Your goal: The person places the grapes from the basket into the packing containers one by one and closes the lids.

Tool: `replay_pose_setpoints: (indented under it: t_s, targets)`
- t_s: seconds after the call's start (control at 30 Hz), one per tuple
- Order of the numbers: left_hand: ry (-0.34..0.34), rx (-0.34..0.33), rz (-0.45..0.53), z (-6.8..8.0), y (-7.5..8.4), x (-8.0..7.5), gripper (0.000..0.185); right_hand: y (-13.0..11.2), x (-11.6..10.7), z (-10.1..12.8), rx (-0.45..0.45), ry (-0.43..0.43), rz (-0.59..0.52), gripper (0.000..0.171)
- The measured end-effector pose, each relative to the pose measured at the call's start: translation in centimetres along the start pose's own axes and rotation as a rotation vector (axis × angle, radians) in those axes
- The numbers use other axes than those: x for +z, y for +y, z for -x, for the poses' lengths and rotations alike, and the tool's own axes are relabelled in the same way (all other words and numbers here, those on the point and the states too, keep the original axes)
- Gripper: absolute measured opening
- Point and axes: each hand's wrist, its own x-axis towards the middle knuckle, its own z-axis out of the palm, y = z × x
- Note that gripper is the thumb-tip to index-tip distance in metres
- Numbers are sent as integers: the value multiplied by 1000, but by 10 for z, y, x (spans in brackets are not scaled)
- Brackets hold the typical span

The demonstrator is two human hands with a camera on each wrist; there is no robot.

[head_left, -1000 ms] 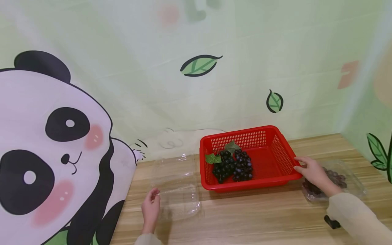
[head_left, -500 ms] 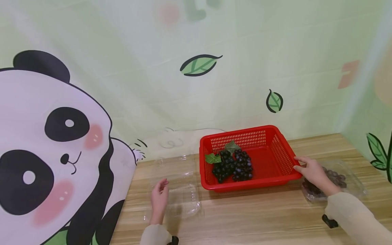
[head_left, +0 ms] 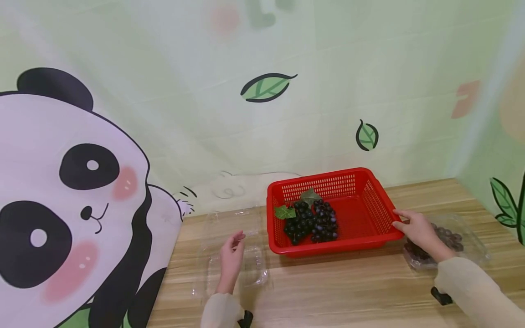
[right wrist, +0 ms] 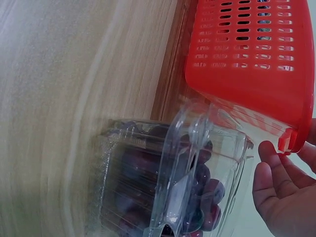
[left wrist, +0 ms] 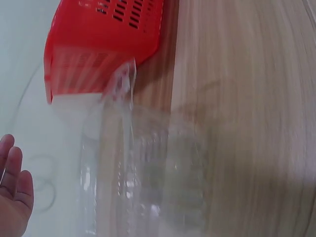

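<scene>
A red plastic basket (head_left: 324,175) stands on the wooden table and holds a bunch of dark grapes (head_left: 311,221) with green leaves. My right hand (head_left: 410,225) rests with relaxed fingers against the basket's right rim; the right wrist view shows the fingers (right wrist: 276,187) beside the basket (right wrist: 252,64) corner. Under that wrist lies a closed clear box of grapes (head_left: 453,239), also seen close up (right wrist: 163,182). My left hand (head_left: 234,248) hovers with straight fingers over an empty clear clamshell box (head_left: 256,271), its lid folded back. In the left wrist view the hand (left wrist: 12,187) holds nothing beside the clamshell (left wrist: 148,168).
The wooden table (head_left: 348,282) runs to a backdrop wall just behind the basket. A panda-printed sheet (head_left: 74,196) hangs over the table's left end. Bare wood lies in front of the basket, between the two boxes.
My left hand has moved right and forward, from the clamshell's left edge to above its middle. The right hand, basket and grape box have not moved.
</scene>
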Motion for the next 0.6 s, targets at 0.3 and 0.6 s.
replay_pose_setpoints:
  t_s: [0.3,0.6]
  targets:
    - [-69,21,92,1,19,19,28,2,1,0,2,-1,-3,47]
    - [-136,34,177,1,48,38,28,3,1,0,10,1,-6,47]
